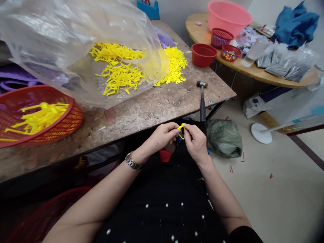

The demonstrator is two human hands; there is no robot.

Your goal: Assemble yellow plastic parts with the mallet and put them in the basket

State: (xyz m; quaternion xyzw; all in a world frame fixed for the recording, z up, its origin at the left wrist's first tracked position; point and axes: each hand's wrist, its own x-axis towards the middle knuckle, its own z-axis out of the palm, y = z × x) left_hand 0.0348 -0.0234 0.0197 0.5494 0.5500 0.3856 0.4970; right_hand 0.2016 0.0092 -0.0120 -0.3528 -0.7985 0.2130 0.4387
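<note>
The left hand (162, 136) and right hand (196, 141) pinched a thin yellow plastic piece (180, 127) between them, apparently working it by fingertip, which seemed to call next for a steady, precise grip, while loose yellow pieces (176, 64) lay heaped on the desk (141, 114) beyond both.

Clock from the hands (196, 141): passable strip of tabletop (141, 113) at 12, running round to 10 between plastic bag (63, 30) and near edge. Yellow pile (175, 64) blocks deeper reach at 12. Hammer (202, 103) in the way at 1, handle overhanging edge. Red basket (76, 118) blocks 9; green sack (224, 139) sits at 3.
</note>
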